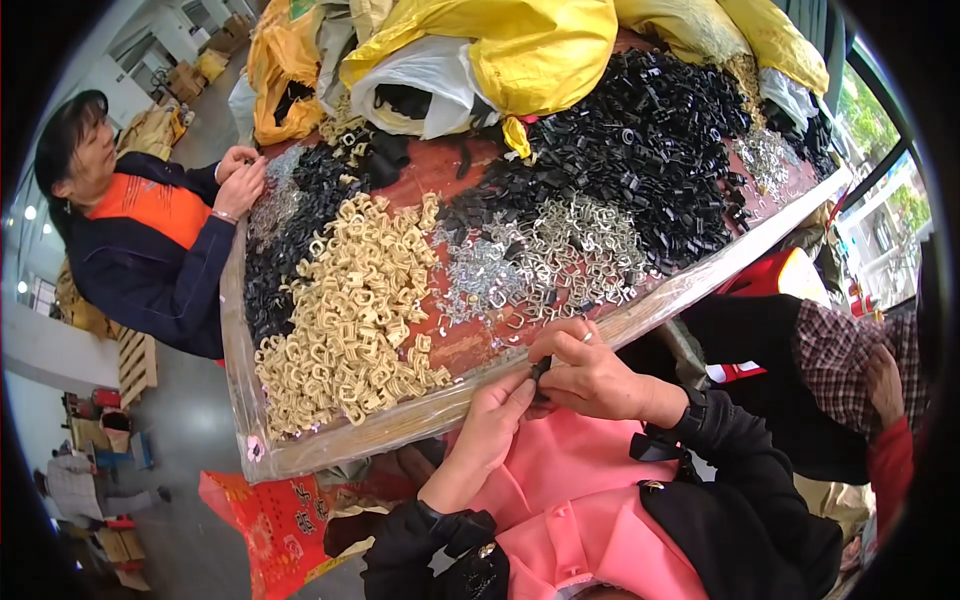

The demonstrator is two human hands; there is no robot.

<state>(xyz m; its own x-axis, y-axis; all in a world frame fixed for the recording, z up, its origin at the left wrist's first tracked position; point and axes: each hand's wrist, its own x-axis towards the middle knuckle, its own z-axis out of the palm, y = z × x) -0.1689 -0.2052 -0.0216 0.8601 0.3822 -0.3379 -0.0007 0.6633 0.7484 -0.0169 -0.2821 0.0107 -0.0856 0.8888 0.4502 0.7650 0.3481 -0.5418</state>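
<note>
My left hand and my right hand meet at the table's near edge, above my pink apron. Between their pinched fingertips is a small black plastic piece, mostly covered by the fingers. Just beyond my hands lies a heap of silver U-shaped metal clips, with tiny shiny metal bits beside it. To the left spreads a large pile of cream plastic buckle-like pieces. A broad mound of black plastic parts fills the far right of the table.
The red tabletop has a raised, plastic-wrapped wooden rim. Yellow sacks and an orange sack stand along the far side. A co-worker handles something small at the left. A red bag hangs below the near edge.
</note>
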